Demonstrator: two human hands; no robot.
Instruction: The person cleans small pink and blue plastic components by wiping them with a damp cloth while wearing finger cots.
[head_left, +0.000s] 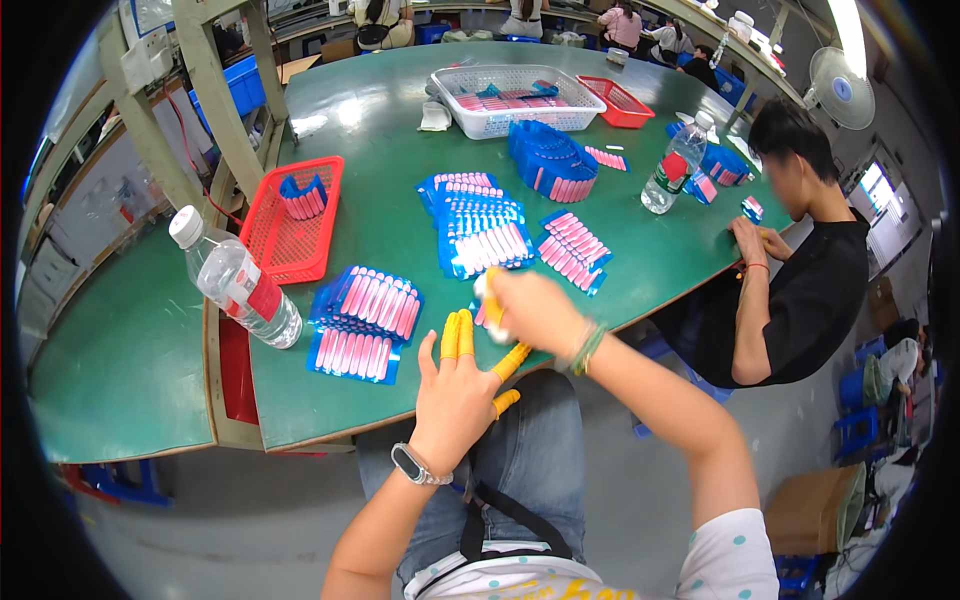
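Note:
My left hand [455, 385] wears yellow finger cots on most of its fingers. It lies at the table's near edge with fingers spread. My right hand [530, 310], blurred by motion, is closed around a white rounded object [496, 318] whose kind I cannot make out. Beneath it a sheet with pink pieces [479, 316] shows only in part. Left of my hands lies a stack of blue sheets with pink oblong pieces [365, 325]. Ahead are a taller fanned stack [483, 228] and, to its right, another sheet [573, 250].
A water bottle [240, 280] and a red basket [290, 220] stand at left. Farther back are a blue coiled strip [553, 160], a white basket [518, 122], a small red basket [615, 102] and a second bottle [672, 168]. A co-worker [800, 250] sits at right.

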